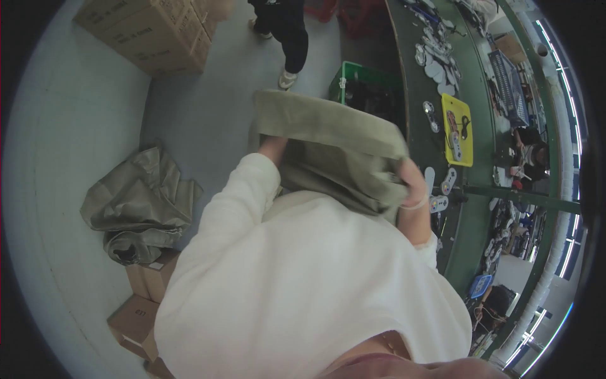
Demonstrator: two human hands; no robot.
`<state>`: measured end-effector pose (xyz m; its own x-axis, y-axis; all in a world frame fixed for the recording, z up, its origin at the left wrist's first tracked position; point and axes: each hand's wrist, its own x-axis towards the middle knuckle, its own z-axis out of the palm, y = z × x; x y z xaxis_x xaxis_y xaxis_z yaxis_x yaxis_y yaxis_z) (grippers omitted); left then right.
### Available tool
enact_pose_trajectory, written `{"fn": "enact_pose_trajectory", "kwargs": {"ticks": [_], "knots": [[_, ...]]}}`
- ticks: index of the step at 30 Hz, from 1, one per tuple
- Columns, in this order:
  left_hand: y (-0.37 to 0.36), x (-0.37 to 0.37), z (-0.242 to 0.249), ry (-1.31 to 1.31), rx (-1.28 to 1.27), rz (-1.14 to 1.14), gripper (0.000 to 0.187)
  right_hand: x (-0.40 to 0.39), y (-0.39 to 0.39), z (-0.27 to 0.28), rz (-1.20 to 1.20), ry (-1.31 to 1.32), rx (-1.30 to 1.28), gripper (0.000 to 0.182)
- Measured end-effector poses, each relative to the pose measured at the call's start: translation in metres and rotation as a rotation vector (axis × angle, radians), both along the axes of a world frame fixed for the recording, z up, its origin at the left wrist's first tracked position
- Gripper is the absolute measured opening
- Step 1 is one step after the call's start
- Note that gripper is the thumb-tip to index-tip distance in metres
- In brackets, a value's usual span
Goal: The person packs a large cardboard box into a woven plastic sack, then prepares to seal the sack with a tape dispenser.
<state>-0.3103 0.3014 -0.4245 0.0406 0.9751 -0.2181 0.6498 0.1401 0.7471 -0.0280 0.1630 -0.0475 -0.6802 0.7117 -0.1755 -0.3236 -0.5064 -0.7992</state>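
Observation:
A grey-green fabric piece [334, 123] is spread in front of my chest, its wide folded edge facing away from me. My right hand [411, 183] grips the fabric's right side, with a pale band around the wrist. At the left, my left hand [273, 149] reaches under the folded edge; its fingers are hidden by the cloth. More fabric of the same colour lies bunched in a heap [142, 196] by the wall on the left.
Cardboard boxes [151, 38] stand at the upper left, others [136, 319] at the lower left. A person [293, 38] stands ahead. A green crate [366, 82] sits beside the long workbench [413, 95], which bears controller parts and a yellow tray [464, 148].

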Motion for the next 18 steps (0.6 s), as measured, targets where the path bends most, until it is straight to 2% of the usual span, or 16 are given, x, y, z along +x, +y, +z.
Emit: {"fn": "enact_pose_trajectory", "kwargs": {"ticks": [2, 3, 6, 8, 9, 12, 15, 18], "knots": [[-0.003, -0.018, 0.039, 0.06, 0.043, -0.001, 0.061, 0.053, 0.0, -0.014, -0.202, -0.151, 0.971, 0.07], [-0.007, -0.025, 0.056, 0.091, 0.059, -0.004, 0.059, 0.067, -0.001, -0.013, -0.258, -0.184, 1.215, 0.079], [-0.011, -0.049, 0.105, 0.203, 0.12, -0.009, 0.055, 0.073, -0.007, 0.017, 0.055, -0.095, 1.121, 0.071], [-0.006, -0.071, 0.147, 0.289, 0.185, -0.006, 0.053, 0.08, -0.019, 0.022, 0.029, -0.005, 0.792, 0.065], [-0.006, -0.081, 0.168, 0.331, 0.215, -0.002, 0.051, 0.082, -0.024, 0.027, 0.025, 0.025, 0.721, 0.064], [-0.011, -0.103, 0.221, 0.457, 0.308, 0.015, 0.048, 0.085, -0.033, 0.044, -0.202, -0.074, 0.657, 0.071], [-0.014, -0.106, 0.229, 0.569, 0.398, 0.029, 0.047, 0.105, -0.029, 0.043, -0.347, -0.043, 0.554, 0.061], [-0.025, -0.1, 0.254, 0.277, 0.039, -0.279, 0.024, 0.156, -0.012, 0.018, -0.63, -0.958, 0.52, 0.045]]}}
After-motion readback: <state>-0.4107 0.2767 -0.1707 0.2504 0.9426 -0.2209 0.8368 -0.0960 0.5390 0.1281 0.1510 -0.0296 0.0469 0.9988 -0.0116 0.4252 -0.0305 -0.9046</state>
